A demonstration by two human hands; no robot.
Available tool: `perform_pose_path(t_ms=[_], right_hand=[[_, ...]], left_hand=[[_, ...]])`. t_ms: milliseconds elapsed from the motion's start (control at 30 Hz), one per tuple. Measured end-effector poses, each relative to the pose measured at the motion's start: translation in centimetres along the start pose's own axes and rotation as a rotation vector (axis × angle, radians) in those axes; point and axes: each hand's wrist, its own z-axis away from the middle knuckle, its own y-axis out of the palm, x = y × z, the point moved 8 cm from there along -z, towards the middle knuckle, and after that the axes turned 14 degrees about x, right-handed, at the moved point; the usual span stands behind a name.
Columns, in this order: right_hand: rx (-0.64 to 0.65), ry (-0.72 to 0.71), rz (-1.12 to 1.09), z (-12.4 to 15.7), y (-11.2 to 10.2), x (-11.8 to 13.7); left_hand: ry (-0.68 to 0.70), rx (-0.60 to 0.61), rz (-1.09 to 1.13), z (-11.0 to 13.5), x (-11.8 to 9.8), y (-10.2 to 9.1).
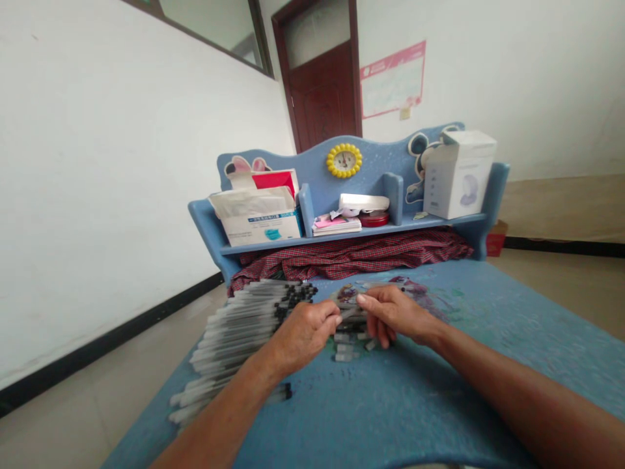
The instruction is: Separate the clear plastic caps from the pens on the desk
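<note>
My left hand is closed, thumb and fingers pinched on the end of a thin translucent pen. On its other side my right hand is closed too, its thumb and forefinger meeting at the pen's far end; the fingers hide the tips. A pile of clear pens with black ends lies to the left, partly behind my left forearm. Several short clear pen caps are scattered on the blue desk below and between my hands. More pen parts lie behind the hands, partly covered.
The blue desk has a raised shelf at its back. On that shelf stand a mask box, a stack of papers, a red round tin and a white box. A checked cloth is bunched beneath it.
</note>
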Motion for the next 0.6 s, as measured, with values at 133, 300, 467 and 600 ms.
perform_pose_path(t_ms=[133,300,467,600], right_hand=[[-0.042,0.056,0.046,0.00,-0.09,-0.44],[0.018,0.017,-0.026,0.02,0.41,-0.13],[-0.047,0.069,0.070,0.06,-0.08,-0.29],[-0.003,0.050,-0.018,-0.15,0.20,-0.47]], left_hand=[[-0.001,0.017,0.001,-0.04,0.00,0.07],[-0.007,0.022,-0.004,-0.09,0.22,0.17],[0.004,0.016,-0.003,-0.09,0.26,0.19],[0.003,0.019,0.001,-0.11,0.23,0.19]])
